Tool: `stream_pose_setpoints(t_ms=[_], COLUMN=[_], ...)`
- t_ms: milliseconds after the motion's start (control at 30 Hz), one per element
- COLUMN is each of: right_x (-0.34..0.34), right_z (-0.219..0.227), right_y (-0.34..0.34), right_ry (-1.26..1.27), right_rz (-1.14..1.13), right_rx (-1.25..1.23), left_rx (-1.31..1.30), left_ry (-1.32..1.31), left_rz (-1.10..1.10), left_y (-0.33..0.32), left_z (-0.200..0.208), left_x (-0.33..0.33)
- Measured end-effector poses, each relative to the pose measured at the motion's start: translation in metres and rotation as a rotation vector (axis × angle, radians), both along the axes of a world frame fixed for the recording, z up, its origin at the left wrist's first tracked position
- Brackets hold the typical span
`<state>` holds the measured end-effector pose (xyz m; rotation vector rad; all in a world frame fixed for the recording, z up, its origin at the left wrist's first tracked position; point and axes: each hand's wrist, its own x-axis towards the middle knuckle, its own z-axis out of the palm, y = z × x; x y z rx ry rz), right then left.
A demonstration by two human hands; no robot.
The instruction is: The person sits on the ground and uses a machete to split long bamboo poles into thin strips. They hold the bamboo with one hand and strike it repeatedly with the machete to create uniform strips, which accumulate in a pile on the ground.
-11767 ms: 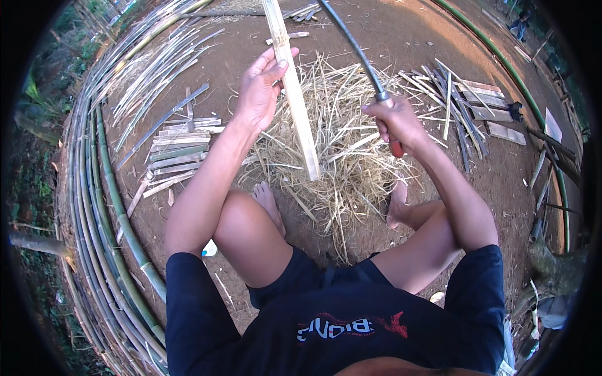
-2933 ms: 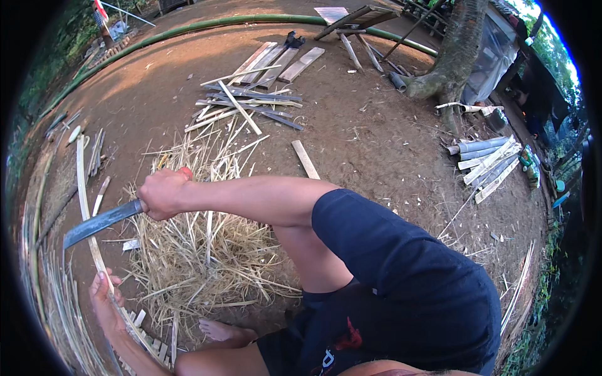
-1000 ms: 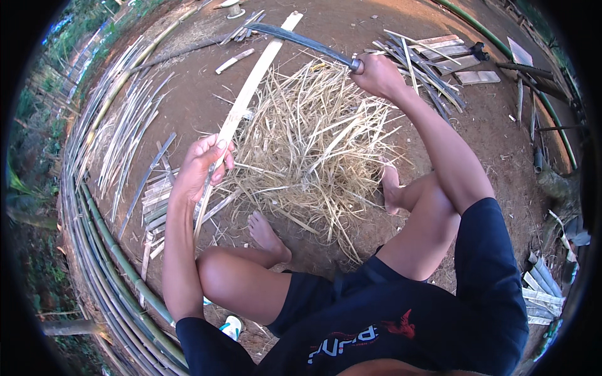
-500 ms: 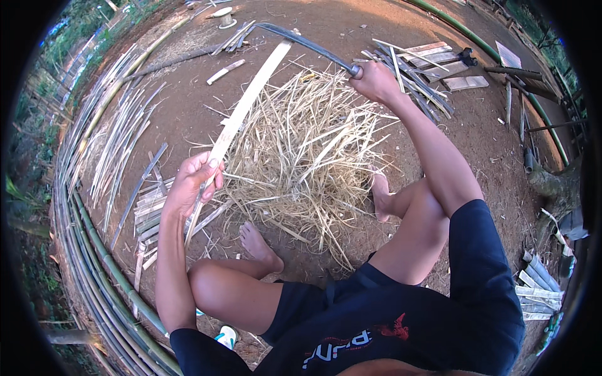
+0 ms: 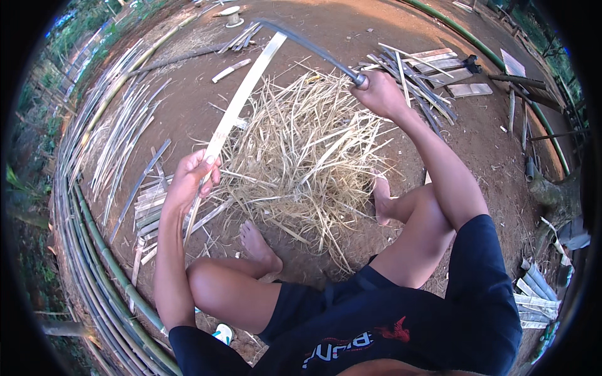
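Note:
My left hand (image 5: pixel 197 175) is closed round a long, flat, pale bamboo strip (image 5: pixel 241 97), thumb on top. The strip slants away to the upper right, and its lower end passes below my hand. My right hand (image 5: pixel 381 95) grips the handle of a machete (image 5: pixel 316 51) with a dark, slightly blurred blade. The blade lies across the strip's far end, close to the machete's tip; whether it cuts in cannot be seen. Beneath and between my hands is a heap of thin bamboo shavings (image 5: pixel 307 156) on the ground.
Split bamboo strips (image 5: pixel 128 135) and long green poles (image 5: pixel 103 257) lie at the left. A stack of short slats (image 5: pixel 150 207) sits near my left forearm. More slats and boards (image 5: pixel 433 69) lie at the upper right. A pale spool-shaped object (image 5: pixel 232 17) stands at the far side.
My right hand has come slightly nearer and to the right, so the machete slants more steeply. The strip's far end has shifted a little left. Both grips are kept.

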<state>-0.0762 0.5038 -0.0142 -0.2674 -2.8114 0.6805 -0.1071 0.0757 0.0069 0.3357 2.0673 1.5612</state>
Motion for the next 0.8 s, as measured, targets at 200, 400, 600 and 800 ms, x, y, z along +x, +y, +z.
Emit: stream_pose_setpoints(t_ms=[200,400,600,800], right_x=[0.008,-0.017,-0.028,-0.021], right_z=[-0.001,-0.010,-0.009,-0.019], right_y=[-0.051,-0.018,-0.007,0.005], right_ry=[-0.072,-0.064,-0.041,-0.010], right_rz=[0.221,0.023,-0.024,0.120], right_rx=[0.205,0.043,0.079,0.269], left_rx=[0.039,0.053,0.070,0.070], left_ry=[0.008,-0.015,-0.054,-0.016], left_rz=[0.005,-0.055,0.002,-0.043], left_y=[0.011,0.015,0.008,0.002], left_z=[0.006,0.004,0.000,-0.002], left_x=[0.004,0.006,0.008,0.008])
